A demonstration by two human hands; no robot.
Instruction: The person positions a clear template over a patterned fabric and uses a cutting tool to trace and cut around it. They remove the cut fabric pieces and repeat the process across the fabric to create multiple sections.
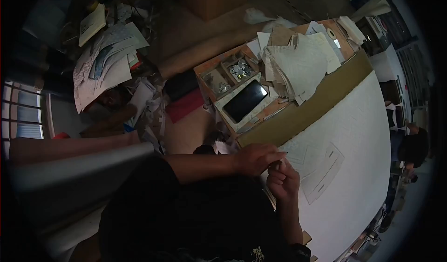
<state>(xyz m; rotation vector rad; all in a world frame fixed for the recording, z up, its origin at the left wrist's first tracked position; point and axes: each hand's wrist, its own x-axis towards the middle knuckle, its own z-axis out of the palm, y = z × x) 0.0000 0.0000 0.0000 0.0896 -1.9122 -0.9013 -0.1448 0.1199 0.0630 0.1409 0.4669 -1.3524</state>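
My left hand [255, 159] reaches in from the left, its fingers closed together and their tips meeting my right hand. My right hand [284, 180] is curled, with thumb and fingers pressed together just below those tips. Whatever is between the fingertips is too small and dark to make out. Both hands are over the near left edge of a large white sheet [354, 145]. Right of them on the sheet lies a flat pattern piece [324, 172] with outlines and two small slots.
Beyond the hands, an olive-brown strip [316, 110] borders the sheet. Past it are a black phone [246, 101], a wooden tray [223, 78] of small metal parts and stacked paper patterns [300, 64]. More papers [104, 59] hang at left. A person [413, 145] is at far right.
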